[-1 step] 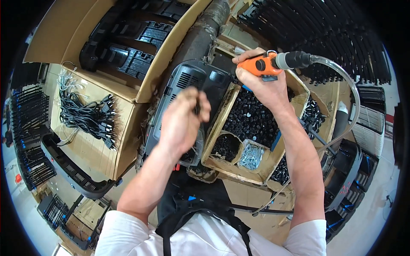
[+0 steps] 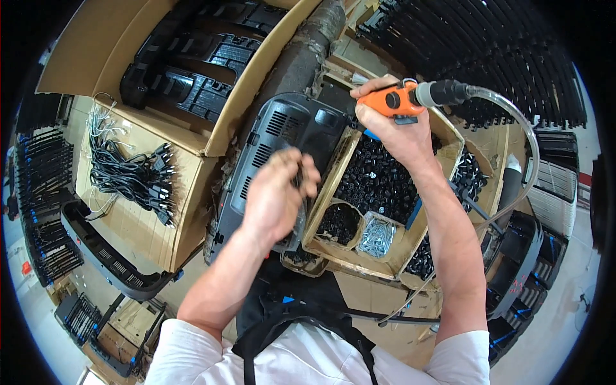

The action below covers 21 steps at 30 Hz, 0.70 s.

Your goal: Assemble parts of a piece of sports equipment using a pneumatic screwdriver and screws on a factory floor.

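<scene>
My right hand (image 2: 403, 131) is wrapped around an orange air screwdriver (image 2: 390, 101), held above the far edge of a parts box. A clear air hose (image 2: 523, 122) curves away from its dark end fitting. My left hand (image 2: 277, 192) hovers over a dark plastic housing (image 2: 263, 141) with slotted vents, its fingers curled in. Something dark shows between those fingers, too blurred to name. The housing lies tilted in front of me, partly hidden by my left hand.
Right of the housing, a cardboard parts box (image 2: 333, 176) holds many small black round parts (image 2: 372, 170), silver screws (image 2: 375, 236) and a cup of tiny dark pieces (image 2: 340, 221). At left, bundled black cables (image 2: 131, 183) lie on cardboard beside a large carton (image 2: 218, 128) of black panels.
My left hand has shifted slightly toward me and to the right, its fingers still curled. The housing beneath has moved a little toward me; my right hand and the screwdriver stay nearly in place.
</scene>
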### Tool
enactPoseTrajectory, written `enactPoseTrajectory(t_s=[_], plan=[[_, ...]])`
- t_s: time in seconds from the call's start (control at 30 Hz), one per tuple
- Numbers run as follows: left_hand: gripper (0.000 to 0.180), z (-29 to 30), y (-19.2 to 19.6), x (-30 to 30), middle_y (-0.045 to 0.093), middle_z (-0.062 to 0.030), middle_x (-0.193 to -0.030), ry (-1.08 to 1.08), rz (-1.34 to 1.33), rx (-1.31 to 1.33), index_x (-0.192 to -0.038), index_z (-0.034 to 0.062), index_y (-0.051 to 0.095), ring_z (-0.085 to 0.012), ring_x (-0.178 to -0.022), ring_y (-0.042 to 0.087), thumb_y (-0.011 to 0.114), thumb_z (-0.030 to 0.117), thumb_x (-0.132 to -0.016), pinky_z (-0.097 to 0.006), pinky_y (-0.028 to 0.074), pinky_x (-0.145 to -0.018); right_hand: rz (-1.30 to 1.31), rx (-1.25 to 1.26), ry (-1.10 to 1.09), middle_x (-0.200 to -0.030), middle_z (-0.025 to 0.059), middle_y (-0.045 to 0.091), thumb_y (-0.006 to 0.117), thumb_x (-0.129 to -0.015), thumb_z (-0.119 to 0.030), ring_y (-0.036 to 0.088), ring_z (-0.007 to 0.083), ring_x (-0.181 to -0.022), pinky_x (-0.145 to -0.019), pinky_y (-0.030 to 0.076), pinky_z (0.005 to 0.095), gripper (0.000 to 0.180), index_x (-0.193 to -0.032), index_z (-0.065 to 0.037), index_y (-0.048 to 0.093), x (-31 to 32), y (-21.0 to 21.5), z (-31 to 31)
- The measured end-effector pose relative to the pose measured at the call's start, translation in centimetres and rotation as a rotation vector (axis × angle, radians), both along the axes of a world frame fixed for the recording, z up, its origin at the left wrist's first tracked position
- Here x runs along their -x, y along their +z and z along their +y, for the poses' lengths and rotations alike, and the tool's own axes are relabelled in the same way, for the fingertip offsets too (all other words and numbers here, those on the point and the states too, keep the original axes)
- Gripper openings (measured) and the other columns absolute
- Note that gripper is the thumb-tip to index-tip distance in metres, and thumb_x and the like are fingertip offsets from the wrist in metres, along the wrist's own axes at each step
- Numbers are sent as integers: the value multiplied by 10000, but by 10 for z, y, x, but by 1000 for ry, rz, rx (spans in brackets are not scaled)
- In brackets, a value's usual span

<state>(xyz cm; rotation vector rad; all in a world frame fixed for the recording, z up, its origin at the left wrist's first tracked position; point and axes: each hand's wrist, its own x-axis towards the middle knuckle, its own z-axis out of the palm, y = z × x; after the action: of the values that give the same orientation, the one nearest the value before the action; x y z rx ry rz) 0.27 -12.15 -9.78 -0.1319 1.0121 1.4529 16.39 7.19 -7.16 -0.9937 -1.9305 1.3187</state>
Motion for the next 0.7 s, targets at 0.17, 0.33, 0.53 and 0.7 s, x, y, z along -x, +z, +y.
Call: enactPoseTrajectory(t_s=[0.17,0.33,0.53,0.7], plan=[[221,-48,-21,-28,695,-72,-1039,-196,-111,25,-1272,35,574,-159,-795,670,511,210,-1153,-280,521,-637,-17,14,17,-1053,52,766,799,-866,-101,700,145,-965,-926,571,344,204,-1059,-45,766,7,9,-1],[283,-47,-32,-39,688,-14,-869,-304,-83,-26,-1199,63,626,-120,-672,633,539,328,-1153,-242,460,-557,2,52,12,-1088,76,778,818,-855,-105,720,187,-1057,-999,572,389,224,-1063,-45,756,7,8,4],[315,-41,-33,-35,676,-5,-827,-352,-55,-52,-1176,60,640,-111,-648,620,505,345,-1164,-244,453,-539,-60,48,8,-1088,74,782,815,-847,-120,721,193,-1077,-1016,566,404,223,-1051,-53,755,10,13,2],[270,-44,-39,-34,683,-24,-886,-332,-44,-12,-1229,56,621,-124,-729,637,463,269,-1173,-261,482,-604,-28,59,5,-1082,63,778,814,-844,-126,712,176,-1048,-1000,564,390,222,-1048,-58,758,13,16,1]])
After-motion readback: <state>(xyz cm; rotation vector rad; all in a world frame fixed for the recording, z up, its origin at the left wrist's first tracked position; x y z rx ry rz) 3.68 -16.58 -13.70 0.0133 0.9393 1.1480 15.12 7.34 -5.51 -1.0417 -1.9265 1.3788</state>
